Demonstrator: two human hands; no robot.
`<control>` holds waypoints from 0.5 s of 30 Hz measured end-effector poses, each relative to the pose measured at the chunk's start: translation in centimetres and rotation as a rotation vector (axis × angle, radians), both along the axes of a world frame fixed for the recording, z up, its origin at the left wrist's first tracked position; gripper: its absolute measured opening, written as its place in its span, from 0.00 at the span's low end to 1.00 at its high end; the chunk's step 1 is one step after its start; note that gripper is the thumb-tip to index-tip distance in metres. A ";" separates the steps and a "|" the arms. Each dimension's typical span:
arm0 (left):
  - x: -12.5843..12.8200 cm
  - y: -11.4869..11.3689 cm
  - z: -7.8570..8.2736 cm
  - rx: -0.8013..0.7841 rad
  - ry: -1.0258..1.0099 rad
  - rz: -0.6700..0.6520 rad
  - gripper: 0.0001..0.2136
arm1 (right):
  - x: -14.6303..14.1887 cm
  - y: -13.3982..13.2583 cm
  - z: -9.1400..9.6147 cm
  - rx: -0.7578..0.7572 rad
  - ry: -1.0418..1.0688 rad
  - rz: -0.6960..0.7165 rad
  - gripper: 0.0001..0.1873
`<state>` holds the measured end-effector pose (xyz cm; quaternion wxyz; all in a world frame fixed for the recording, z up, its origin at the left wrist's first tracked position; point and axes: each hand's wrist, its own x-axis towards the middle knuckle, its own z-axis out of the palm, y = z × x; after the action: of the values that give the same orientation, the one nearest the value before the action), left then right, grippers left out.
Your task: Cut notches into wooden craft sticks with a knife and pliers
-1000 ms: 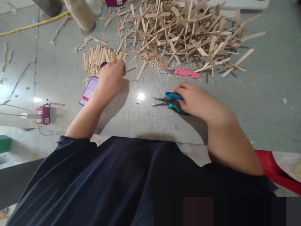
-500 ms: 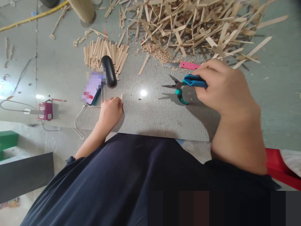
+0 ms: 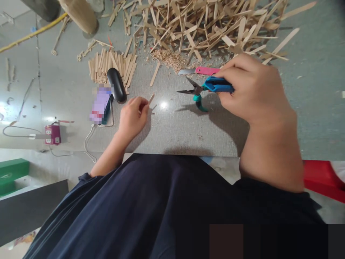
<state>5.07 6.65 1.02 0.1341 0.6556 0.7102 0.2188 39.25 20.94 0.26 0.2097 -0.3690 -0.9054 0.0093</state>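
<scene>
My left hand [image 3: 134,117] pinches a short wooden stick [image 3: 151,99], whose tip pokes out past the fingers to the right. In my right hand [image 3: 246,86] is a pair of pliers [image 3: 198,89] with blue and teal handles, gripped by the upper handle. Their pointed jaws are spread apart and face left, toward the stick, with a gap between. The lower handle curves down free of my fingers. Just beyond the pliers lies a knife with a pink handle [image 3: 206,70], its end partly hidden behind my right hand.
A big heap of wooden sticks [image 3: 212,25] covers the back of the table [image 3: 172,133], with small wood chips [image 3: 172,59] before it. Flat sticks [image 3: 101,66] lie in a row at left, near a black case [image 3: 116,84], a phone [image 3: 101,106] and a purple power adapter [image 3: 53,135].
My left hand has moved right and turned, so more of the stick shows. The pliers stay spread in my right hand; the whole view has shifted slightly.
</scene>
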 end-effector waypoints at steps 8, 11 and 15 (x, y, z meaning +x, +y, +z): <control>-2.7 -4.8 0.1 0.210 0.344 -0.815 0.14 | -0.3 -0.5 1.4 0.106 0.156 0.069 0.21; -1.5 -3.1 -1.1 0.135 0.408 -0.880 0.18 | -0.5 -0.9 2.6 0.017 0.062 -0.004 0.22; 0.2 3.5 -2.5 -0.005 0.411 -0.850 0.20 | -0.9 -1.5 4.6 -0.168 -0.042 -0.128 0.23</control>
<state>5.22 10.11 -1.51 0.0701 0.9177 0.3910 0.0082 38.38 19.45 4.82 0.1592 -0.4425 -0.8802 0.0638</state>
